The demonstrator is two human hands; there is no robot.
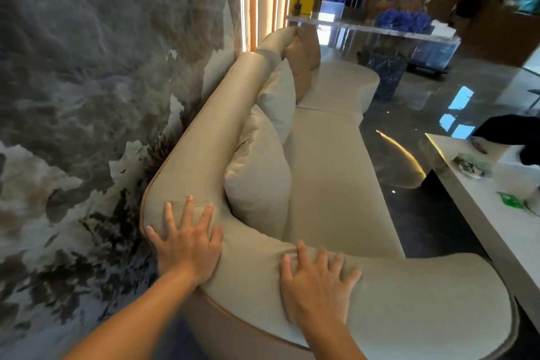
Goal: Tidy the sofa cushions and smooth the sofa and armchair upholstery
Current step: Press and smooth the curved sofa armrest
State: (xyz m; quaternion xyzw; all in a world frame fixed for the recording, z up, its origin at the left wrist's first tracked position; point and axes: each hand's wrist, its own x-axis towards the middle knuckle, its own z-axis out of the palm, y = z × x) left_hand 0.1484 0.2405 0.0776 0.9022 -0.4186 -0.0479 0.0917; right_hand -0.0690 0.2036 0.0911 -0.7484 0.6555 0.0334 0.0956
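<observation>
The left hand point(187, 242) lies flat and open, fingers spread, on the rounded corner of the sofa point(330, 184) back. The right hand point(317, 280) is flat and open too, pressing on the curved arm just beside it. Neither hand holds anything. There is a small fold in the cloth at the right hand's fingertips point(301, 247).

Just past the hands, a pale cushion point(257, 184) leans against the back. More pale cushions and a tan cushion point(302, 67) stand farther along the back.

If the hands push toward each other, the cloth could bunch up more, not go flat. If the left hand slides forward too fast, it might bump the near cushion and tip it over.

To the right of the right hand is a white table point(467, 202) with small things on it. A wide arm swing could knock them.
</observation>
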